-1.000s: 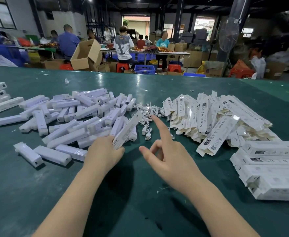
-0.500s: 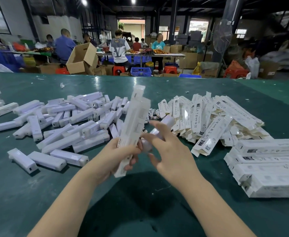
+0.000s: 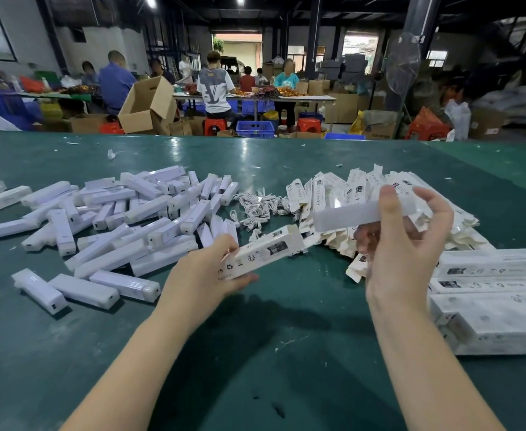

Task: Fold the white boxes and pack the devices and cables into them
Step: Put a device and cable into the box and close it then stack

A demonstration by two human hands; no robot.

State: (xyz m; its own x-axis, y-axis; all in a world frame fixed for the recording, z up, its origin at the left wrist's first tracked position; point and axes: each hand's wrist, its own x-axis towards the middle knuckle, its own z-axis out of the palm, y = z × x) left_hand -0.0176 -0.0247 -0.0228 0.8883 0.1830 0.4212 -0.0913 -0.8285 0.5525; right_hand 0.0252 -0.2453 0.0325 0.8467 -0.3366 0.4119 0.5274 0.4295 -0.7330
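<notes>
Head view: left hand (image 3: 205, 275) grips printed box (image 3: 263, 251), print unreadable; right hand (image 3: 406, 244) pinches device (image 3: 348, 214).

Single head view, looking forward-down across green table (image 3: 286, 353), near hands; workshop behind.

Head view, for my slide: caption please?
Left hand holds a folded white box; right hand holds a white device.

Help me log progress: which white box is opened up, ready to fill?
The printed box gripped in the left hand, lifted off the table with its far end open. The others lie flat in piles.
</notes>
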